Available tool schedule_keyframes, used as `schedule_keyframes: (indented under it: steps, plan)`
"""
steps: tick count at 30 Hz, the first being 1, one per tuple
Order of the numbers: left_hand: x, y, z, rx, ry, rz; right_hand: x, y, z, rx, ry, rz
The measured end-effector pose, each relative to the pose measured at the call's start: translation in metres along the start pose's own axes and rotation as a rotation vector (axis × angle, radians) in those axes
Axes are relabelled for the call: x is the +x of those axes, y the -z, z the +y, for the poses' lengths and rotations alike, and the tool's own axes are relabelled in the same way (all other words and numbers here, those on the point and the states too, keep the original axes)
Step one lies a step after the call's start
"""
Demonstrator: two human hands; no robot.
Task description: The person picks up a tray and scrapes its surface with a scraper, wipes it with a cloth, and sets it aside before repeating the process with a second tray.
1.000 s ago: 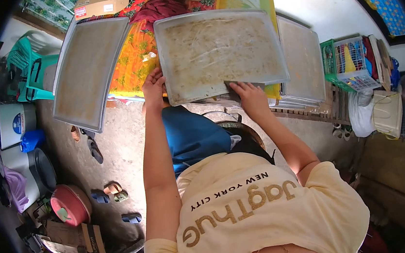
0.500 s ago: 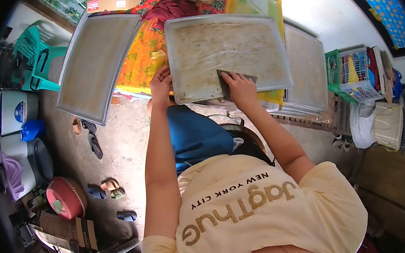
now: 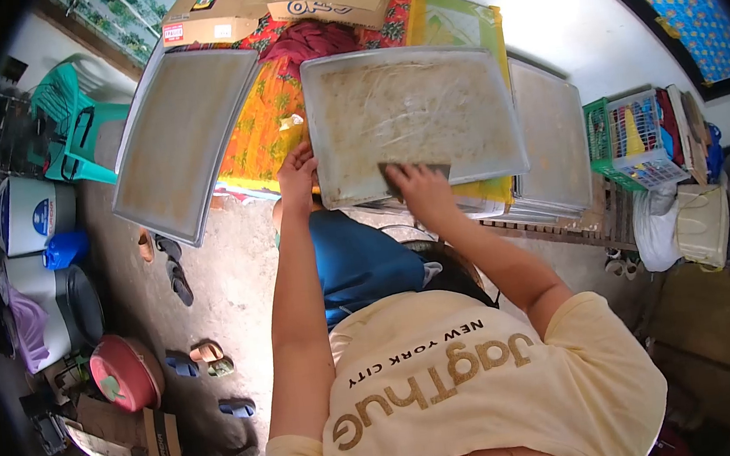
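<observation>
A rectangular tray [image 3: 414,100] with a pale raised rim and a brown-stained surface lies in front of me. My left hand [image 3: 298,176] grips its left edge near the lower left corner. In my right hand [image 3: 419,189] is a dark flat scraper [image 3: 438,170], pressed on the tray's surface near its lower edge. A similar tray [image 3: 185,140] lies to the left, and more trays [image 3: 549,135] are stacked at the right.
Cardboard boxes [image 3: 291,8] stand behind the trays on a flowered cloth [image 3: 262,141]. A green chair [image 3: 78,124] is at the left. Baskets [image 3: 633,136] stand at the right. Slippers [image 3: 179,281] lie on the floor.
My right hand has slid the scraper slightly left along the tray's lower part. The whole view has shifted, so the trays and boxes appear lower. My left hand keeps its place at the edge.
</observation>
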State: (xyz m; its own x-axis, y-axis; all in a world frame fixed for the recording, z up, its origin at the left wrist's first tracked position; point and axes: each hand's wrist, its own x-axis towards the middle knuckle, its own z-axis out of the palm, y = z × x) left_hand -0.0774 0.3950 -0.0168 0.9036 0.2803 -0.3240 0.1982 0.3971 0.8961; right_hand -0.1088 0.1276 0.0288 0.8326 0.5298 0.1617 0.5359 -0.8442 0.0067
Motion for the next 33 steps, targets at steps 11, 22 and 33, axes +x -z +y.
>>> schedule_keyframes:
  steps: [11,22,33]
  plan:
    - [-0.006,-0.001,0.007,-0.001,0.035,-0.018,0.015,0.007,0.091,-0.044,-0.414,-0.187]
    - [-0.004,0.004,0.004,0.058,0.039,-0.03,0.022,0.001,0.1,-0.08,-0.454,-0.05]
    - [-0.005,0.002,0.004,0.036,0.02,-0.015,0.026,0.004,0.117,-0.1,-0.503,-0.11]
